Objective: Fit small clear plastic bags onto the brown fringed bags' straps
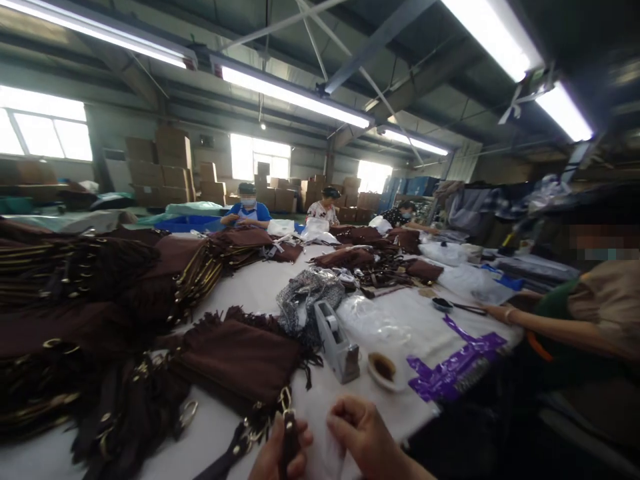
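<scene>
My left hand [271,453] is closed round a dark brown strap [289,430], whose gold clasp [285,399] sticks up above the thumb. Beside it, my right hand [364,432] is closed in a pinch; what sits between its fingertips is too small to tell. A pale, translucent patch, perhaps plastic film, shows between the two hands. Just behind the left hand lies a brown fringed bag [245,360] with metal rings. A grey tape dispenser [336,343] stands beyond my hands, and a small white dish [384,371] of dark brown liquid is to its right.
Brown bags [145,267] with gold zips are piled on the left of the white table [240,290]. A purple plastic packet [457,365] lies by the right edge, near clear plastic bags [375,319]. One co-worker's arm [550,325] reaches in from the right; several people sit across the table.
</scene>
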`<state>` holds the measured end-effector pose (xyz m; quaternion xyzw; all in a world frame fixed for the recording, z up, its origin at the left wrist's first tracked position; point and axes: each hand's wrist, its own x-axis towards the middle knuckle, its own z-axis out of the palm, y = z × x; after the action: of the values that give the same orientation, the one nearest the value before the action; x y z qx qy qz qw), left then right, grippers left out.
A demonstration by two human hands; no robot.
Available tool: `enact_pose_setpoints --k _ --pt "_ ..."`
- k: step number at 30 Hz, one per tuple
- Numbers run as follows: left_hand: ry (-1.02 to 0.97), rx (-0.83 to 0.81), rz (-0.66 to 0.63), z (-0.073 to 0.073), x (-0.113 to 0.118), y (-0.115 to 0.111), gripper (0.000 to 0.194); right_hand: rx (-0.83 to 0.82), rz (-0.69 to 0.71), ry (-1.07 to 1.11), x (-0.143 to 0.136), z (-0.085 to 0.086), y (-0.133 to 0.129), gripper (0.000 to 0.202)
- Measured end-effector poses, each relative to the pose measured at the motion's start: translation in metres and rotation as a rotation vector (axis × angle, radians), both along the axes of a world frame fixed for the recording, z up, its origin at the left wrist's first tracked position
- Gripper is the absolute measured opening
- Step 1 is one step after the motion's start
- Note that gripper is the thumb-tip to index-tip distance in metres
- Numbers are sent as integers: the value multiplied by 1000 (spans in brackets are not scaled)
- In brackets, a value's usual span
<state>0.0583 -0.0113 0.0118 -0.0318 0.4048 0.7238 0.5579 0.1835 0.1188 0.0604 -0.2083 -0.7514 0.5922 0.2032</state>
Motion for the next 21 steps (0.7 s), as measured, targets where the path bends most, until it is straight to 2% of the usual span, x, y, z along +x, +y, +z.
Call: enact_pose_setpoints --k 3,6,9,12,14,16,19,21 --pt "15 80 -10 4 10 -2 54 -50 50 -52 15 -19 -17 31" --pt "116 72 48 6 20 -4 45 -69 127 -117 33 -32 -29 25" --pt "210 54 138 8 26 -5 45 -42 143 -226 54 -47 -36 14" --pt "294 12 132 9 29 -5 44 -31 201 -367 70 -56 -35 9" --pt "331 -10 120 9 31 -4 43 30 198 -393 73 -52 -31 11" --pt "343 -25 107 10 33 -2 43 132 109 -329 67 -38 -24 18" --pt "378 -67 82 12 35 1 44 260 -2 -232 42 -17 -16 28" --pt "413 -106 60 12 36 2 47 258 -15 -228 21 -12 -14 28"
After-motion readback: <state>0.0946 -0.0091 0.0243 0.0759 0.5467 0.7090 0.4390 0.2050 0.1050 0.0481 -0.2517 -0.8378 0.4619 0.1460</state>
